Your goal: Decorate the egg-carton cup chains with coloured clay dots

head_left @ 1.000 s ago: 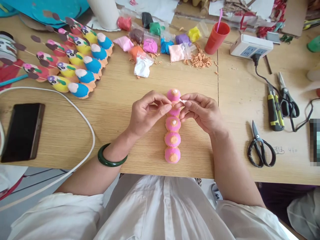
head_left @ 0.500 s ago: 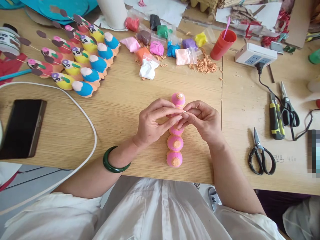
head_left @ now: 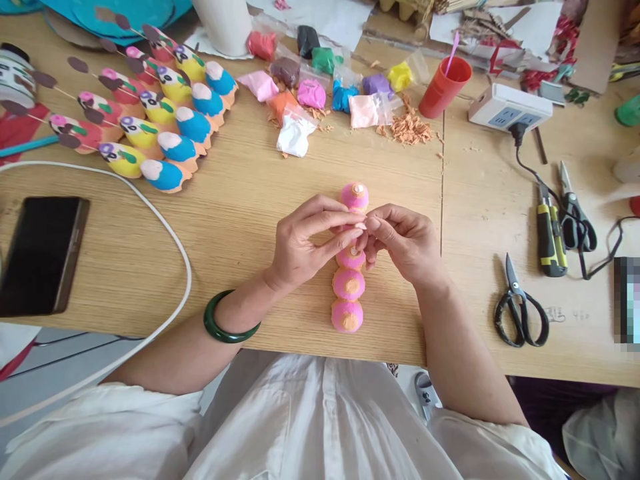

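Note:
A row of pink domes with orange tops [head_left: 349, 287] lies on the wooden table [head_left: 240, 220], running away from me. Both hands hover over its middle. My left hand [head_left: 305, 243], with a green bangle on the wrist, has its fingertips pinched together against those of my right hand [head_left: 400, 240]. Between the fingertips sits a tiny pale bit that I cannot make out. The far dome [head_left: 355, 195] shows beyond the fingers; the domes under the hands are partly hidden.
Painted bird figures [head_left: 160, 127] lie at the far left. Bags of coloured clay [head_left: 320, 87] and a red cup [head_left: 445, 87] stand at the back. A phone [head_left: 40, 257] and white cable [head_left: 170, 233] lie left; scissors [head_left: 520, 307], a utility knife [head_left: 550, 230] and a power strip [head_left: 510, 107] right.
My hands came together and dropped slightly toward me over the row, and the pale bit once visible between the fingertips is now mostly covered.

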Motion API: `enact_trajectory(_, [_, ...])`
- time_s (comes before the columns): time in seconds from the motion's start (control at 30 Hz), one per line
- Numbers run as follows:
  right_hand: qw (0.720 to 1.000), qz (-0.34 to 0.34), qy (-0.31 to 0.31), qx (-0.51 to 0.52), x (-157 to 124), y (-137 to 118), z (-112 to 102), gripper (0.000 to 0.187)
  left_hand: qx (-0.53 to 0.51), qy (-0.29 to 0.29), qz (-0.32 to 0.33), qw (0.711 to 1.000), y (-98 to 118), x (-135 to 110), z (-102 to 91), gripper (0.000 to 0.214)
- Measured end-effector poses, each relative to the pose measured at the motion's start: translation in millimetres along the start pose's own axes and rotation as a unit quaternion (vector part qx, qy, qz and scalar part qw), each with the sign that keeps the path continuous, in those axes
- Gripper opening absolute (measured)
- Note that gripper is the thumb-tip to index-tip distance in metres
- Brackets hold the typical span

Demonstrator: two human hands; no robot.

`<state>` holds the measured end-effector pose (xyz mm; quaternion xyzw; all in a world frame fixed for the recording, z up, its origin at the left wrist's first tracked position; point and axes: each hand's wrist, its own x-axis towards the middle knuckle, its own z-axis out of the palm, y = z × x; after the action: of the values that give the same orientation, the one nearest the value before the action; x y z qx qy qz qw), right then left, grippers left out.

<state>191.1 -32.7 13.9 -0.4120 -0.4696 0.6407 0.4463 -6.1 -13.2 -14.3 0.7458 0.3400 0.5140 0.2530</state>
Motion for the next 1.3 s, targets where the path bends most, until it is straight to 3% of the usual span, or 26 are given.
enact_trajectory(0.3, [0.996, 0.037, -0.048, 0.061, 0.5, 0.3, -1.0, 0.041, -0.043, 0.014, -0.014, 0.999, 4.3, 2.2, -0.9, 0.028])
enact_trajectory(0.5, [0.995, 0.043, -0.050, 0.075, 1.1, 1.2, -0.8, 0.044, -0.054, -0.018, -0.004, 0.998, 2.3, 2.9, -2.2, 0.021])
enact_trajectory(0.77, [0.994, 0.061, -0.051, 0.071, 0.3, 0.0, -0.1, 0.044, -0.055, 0.041, 0.046, 0.997, -1.7, 2.9, 2.1, 0.022])
enact_trajectory(0.93, [0.995, 0.063, -0.032, 0.072, 1.2, 0.8, -1.6, 0.044, -0.069, 0.001, 0.020, 0.997, -6.9, 0.7, 1.3, 0.033])
enact_trajectory(1.3, [0.995, 0.067, -0.036, 0.063, 0.4, -0.2, -1.5, 0.045, -0.003, 0.019, 0.073, 0.997, -1.7, 1.7, 0.2, 0.012])
